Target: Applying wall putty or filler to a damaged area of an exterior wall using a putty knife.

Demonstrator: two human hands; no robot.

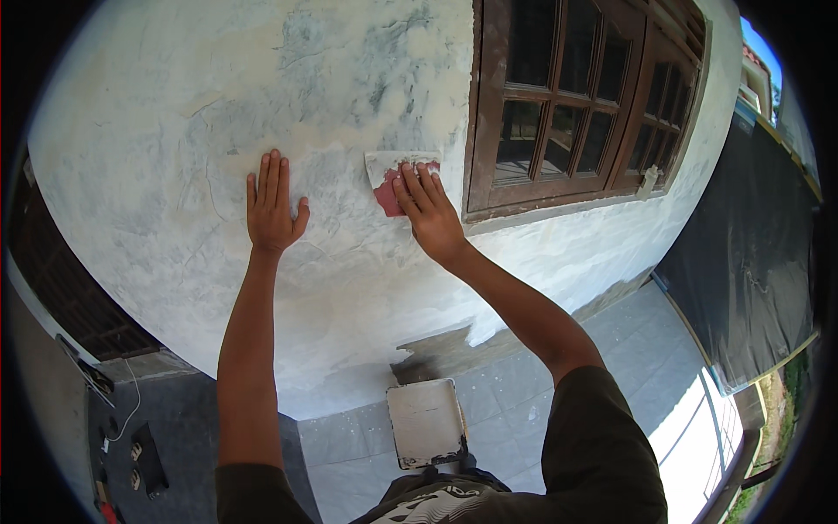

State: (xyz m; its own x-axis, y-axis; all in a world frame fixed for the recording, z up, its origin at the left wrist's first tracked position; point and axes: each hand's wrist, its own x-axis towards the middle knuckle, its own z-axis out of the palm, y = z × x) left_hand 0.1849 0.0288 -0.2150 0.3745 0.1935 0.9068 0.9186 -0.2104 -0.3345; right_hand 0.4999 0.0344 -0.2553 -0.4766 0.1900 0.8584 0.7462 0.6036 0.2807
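Observation:
My left hand [272,208] lies flat against the patchy white and grey plastered wall [148,201], fingers stretched upward and thumb out to the side. It holds nothing. To its right, my right hand [431,214] presses a red putty scraper [388,194] against the wall, fingers laid over its face. White filler coats the scraper's upper edge and part of its face. The thumb of this hand is hidden. Smears of cream and grey filler surround both hands.
A brown wooden window [559,105] is just right of my right hand. Below me, a shallow tray [393,428] with a smeared rim stands above the grey floor sheet [336,445]. Black sheeting [742,253] hangs at the right. Sandals [136,463] and a white cable [137,397] lie lower left.

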